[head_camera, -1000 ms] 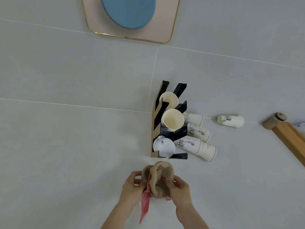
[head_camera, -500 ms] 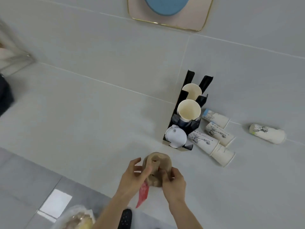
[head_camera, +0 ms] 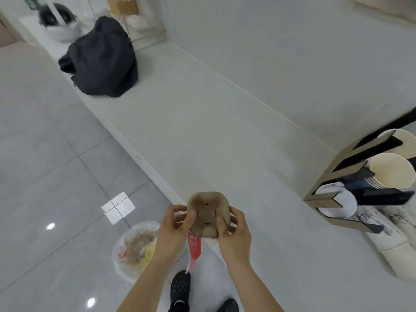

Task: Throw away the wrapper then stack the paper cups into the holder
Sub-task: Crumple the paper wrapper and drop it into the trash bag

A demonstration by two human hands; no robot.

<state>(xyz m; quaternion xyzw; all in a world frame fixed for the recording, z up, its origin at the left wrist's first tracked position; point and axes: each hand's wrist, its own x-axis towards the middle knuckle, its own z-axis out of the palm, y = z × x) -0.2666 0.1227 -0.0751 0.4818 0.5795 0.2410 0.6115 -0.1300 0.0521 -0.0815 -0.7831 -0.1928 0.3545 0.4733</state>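
A crumpled brown paper wrapper [head_camera: 208, 210] with a red plastic strip [head_camera: 194, 248] hanging below it is pinched between my left hand [head_camera: 174, 228] and my right hand [head_camera: 234, 235], just over the front edge of the white counter [head_camera: 225, 136]. At the right edge stands the black-and-cardboard cup holder [head_camera: 351, 176], with paper cups [head_camera: 391, 170] lying in its slots, mouths toward me. More printed paper cups [head_camera: 382, 239] lie on the counter below the holder. A bin lined with a clear bag [head_camera: 135, 246] sits on the floor under my left forearm.
A black bag [head_camera: 103, 61] rests on the counter at the far left, with a dark helmet-like object [head_camera: 56, 19] and a wire rack [head_camera: 144, 30] behind it. Glossy grey floor tiles [head_camera: 45, 176] lie to the left. My black shoes [head_camera: 180, 287] show at the bottom.
The view has swung left and down, bringing the floor, the bin and the black bag into sight. Both hands still hold the wrapper, now at the counter's edge.
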